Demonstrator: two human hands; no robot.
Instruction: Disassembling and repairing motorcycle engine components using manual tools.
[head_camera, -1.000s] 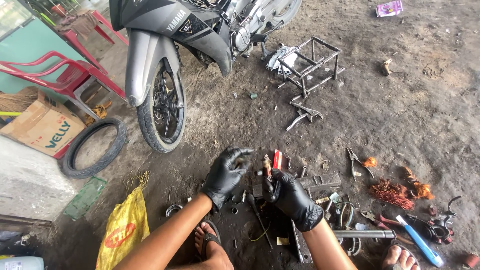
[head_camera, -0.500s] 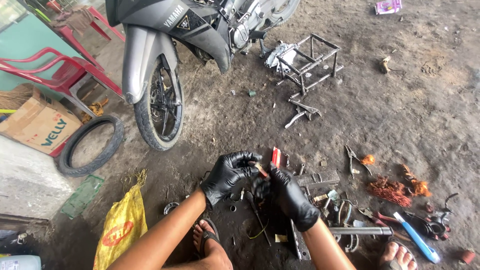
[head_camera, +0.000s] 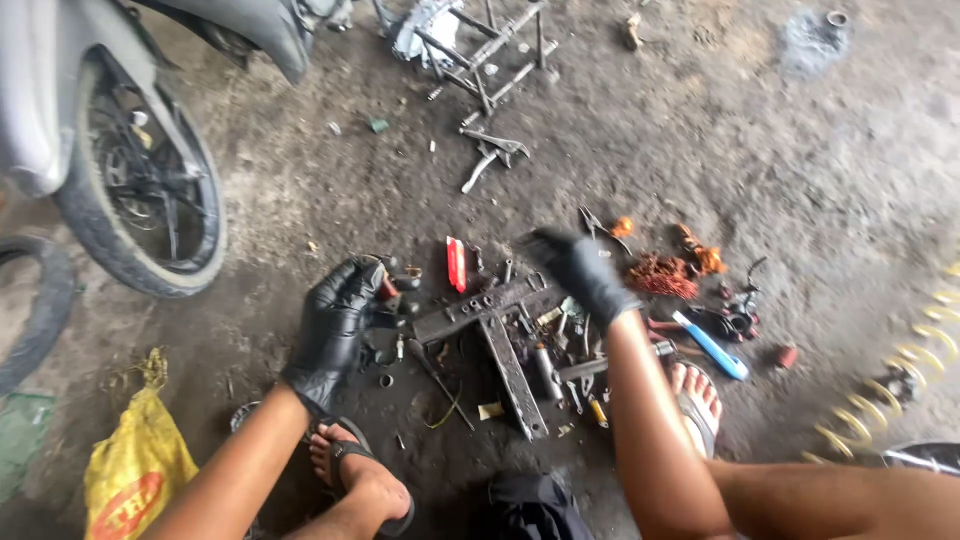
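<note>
Metal bracket (head_camera: 497, 330) lies on dirt floor (head_camera: 800, 180) between both gloved hands. Left hand (head_camera: 338, 325), just left of it, grips a small part (head_camera: 388, 290). Right hand (head_camera: 580, 270) hovers spread above its right end, empty.

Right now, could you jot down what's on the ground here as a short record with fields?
Setting: dirt floor of a repair spot
Left hand: black glove, fingers closed around a small dark part with a red bit showing
Right hand: black glove, reaching out over the scattered parts; fingers blurred
Between the hands: T-shaped metal bar, flat on the ground
Nearby: red tool, blue-handled tool, orange wire clump
Far left: motorbike wheel, yellow bag
</note>
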